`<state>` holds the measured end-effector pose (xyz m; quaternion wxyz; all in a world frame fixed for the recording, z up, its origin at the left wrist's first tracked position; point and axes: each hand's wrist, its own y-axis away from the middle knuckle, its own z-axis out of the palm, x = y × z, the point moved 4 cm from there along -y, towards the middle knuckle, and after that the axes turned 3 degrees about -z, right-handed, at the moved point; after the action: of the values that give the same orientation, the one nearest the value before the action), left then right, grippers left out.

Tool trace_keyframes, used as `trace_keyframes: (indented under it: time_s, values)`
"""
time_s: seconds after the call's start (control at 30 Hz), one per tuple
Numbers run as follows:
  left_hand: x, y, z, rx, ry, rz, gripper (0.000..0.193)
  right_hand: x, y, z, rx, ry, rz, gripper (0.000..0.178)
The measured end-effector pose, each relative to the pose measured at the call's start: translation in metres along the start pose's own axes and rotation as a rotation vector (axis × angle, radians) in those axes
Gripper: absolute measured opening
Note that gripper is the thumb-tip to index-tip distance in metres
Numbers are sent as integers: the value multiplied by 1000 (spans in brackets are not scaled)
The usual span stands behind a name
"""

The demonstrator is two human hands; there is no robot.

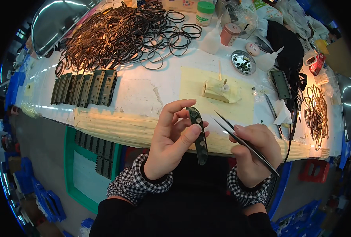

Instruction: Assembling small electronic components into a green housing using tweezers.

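My left hand (165, 148) grips a narrow dark green plastic part (201, 152) between thumb and fingers. The part stands on edge above the table's front edge, and small round details line its face. My right hand (258, 152) is closed around steel tweezers (227, 127). Their two points are apart, a little to the right of the part, not touching it. Beyond both hands, a block wrapped in pale yellow material (219, 91) carries a short upright peg. A row of similar green parts (86, 89) stands on the table at the left.
A large heap of dark rubber rings (116, 37) covers the back left, with a smaller ring pile (317, 114) at right. A round metal dish (243, 62) holds small dark pieces. A green-lidded jar (204, 14) stands behind. Below left is a green tray (69, 158) with more parts.
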<state>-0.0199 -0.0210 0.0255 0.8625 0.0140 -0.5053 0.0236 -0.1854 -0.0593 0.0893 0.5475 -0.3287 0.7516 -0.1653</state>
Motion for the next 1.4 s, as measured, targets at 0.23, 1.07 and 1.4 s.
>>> trace_keyframes:
  time_s: [0.23, 1.07, 1.4]
  values:
    - [1, 3, 1, 5, 16, 54, 47, -2, 0, 14, -107, -31, -47, 31]
    - [-3, 5, -4, 34, -25, 4, 47, 3, -1, 24, -131, 71, -206, 18]
    - [0, -1, -6, 20, -158, 12, 50, 8, 4, 28, -108, 150, -285, 20]
